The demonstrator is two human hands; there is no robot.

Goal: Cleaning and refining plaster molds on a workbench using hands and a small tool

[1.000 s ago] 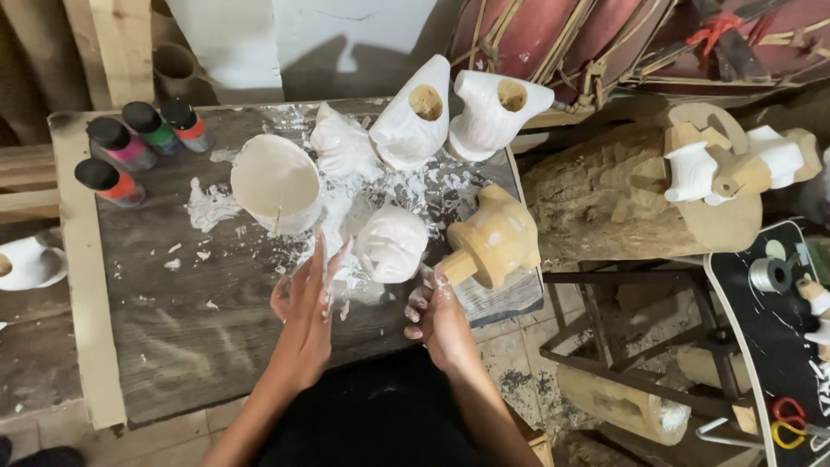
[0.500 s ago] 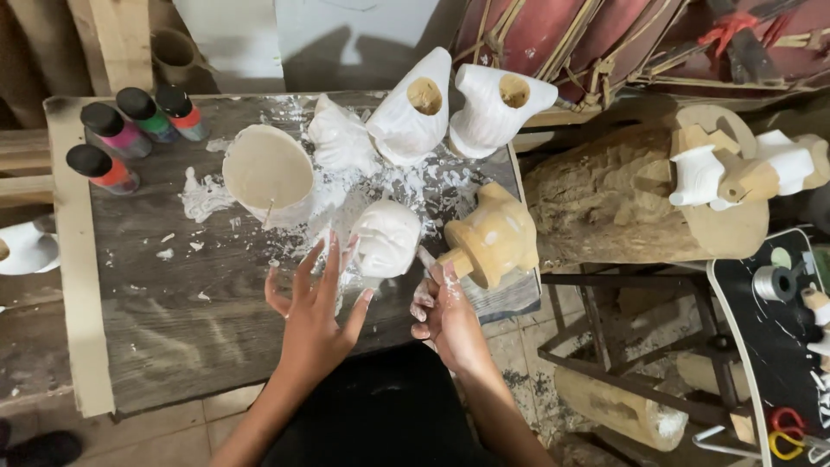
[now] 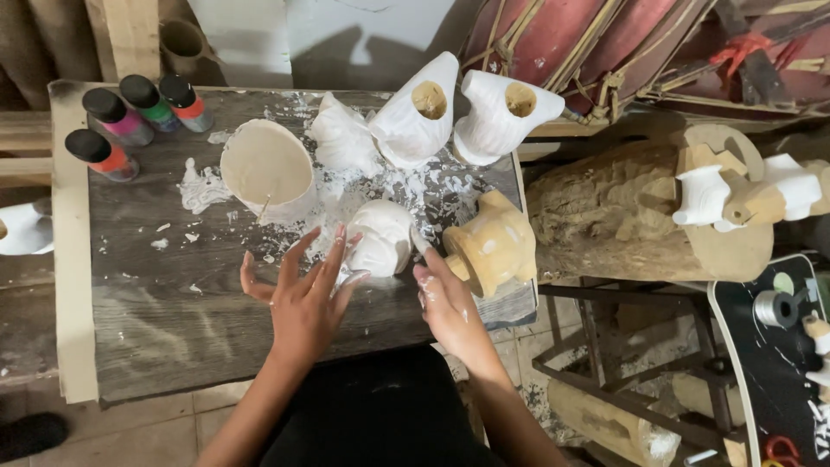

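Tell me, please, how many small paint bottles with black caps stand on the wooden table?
4, all at the table's far left corner: three in a row, pink, green and orange, and a red one nearer the left edge. None looks hidden.

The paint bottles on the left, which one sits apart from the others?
The red-labelled paint bottle, alone nearer the table's left edge; the other three bottles stand in a row behind it.

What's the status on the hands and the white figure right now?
Left hand spread open, fingertips at the white figure. Right hand at its other side, grip unclear. Bowl and unpainted wooden figure flank it.
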